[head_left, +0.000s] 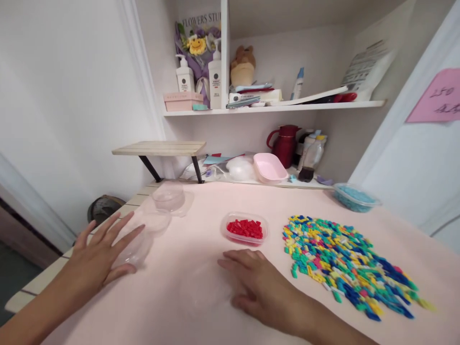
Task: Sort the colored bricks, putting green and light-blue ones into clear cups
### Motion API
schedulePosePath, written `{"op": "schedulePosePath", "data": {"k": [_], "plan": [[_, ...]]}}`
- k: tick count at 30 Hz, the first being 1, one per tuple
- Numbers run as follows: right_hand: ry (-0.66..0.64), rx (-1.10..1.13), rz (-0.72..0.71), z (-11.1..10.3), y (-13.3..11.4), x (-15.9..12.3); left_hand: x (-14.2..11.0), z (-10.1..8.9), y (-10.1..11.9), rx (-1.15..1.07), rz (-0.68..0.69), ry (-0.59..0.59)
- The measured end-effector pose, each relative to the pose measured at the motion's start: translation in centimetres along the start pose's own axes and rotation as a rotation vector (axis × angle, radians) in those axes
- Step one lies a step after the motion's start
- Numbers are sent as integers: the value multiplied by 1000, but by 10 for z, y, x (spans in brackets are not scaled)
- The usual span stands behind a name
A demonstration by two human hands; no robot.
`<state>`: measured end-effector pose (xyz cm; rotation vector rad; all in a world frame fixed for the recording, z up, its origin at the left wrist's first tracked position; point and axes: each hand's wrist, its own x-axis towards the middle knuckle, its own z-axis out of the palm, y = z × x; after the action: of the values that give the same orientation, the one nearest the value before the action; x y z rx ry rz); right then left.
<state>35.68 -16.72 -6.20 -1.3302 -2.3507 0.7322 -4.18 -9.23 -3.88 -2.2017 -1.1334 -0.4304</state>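
Observation:
My left hand (pixel 97 256) is spread wide, its fingers apart over a clear plastic tub (pixel 138 251) at the left of the table. Low in the middle, my right hand (pixel 260 287) curves round the right edge of a clear plastic container (pixel 204 287), which is blurred and hard to make out. Just beyond that hand stands a small clear tub (pixel 230 238) with small red plastic pieces (pixel 247 229) in it. A wide heap of small mixed-colour plastic pieces (pixel 341 261) lies to the right of my right hand.
More clear containers (pixel 168 197) stand at the back left beside a small raised wooden shelf (pixel 160 148). A tub of light-blue pieces (pixel 355 197) sits at the back right. Behind the table are a pink basin (pixel 270 167), a red jug (pixel 285 146) and bottles (pixel 312 155).

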Motion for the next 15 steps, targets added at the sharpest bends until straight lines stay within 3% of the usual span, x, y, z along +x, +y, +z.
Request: {"op": "schedulePosePath", "data": {"k": [4,6,8,10,13,15], "plan": [[54,3,57,2,4,3,20,-34,46,-32,110,193],[58,4,69,2,4,4,22,-37,78,-112,220,147],[58,10,67,1,2,5,17,-23,109,-193,174,98],[56,32,66,0,2,5,7,2,135,-255,14,-14],[62,78,61,-1,3,4,-6,36,159,-413,-169,-278],[78,107,61,0,6,5,-7,42,169,-533,-268,-337]]}}
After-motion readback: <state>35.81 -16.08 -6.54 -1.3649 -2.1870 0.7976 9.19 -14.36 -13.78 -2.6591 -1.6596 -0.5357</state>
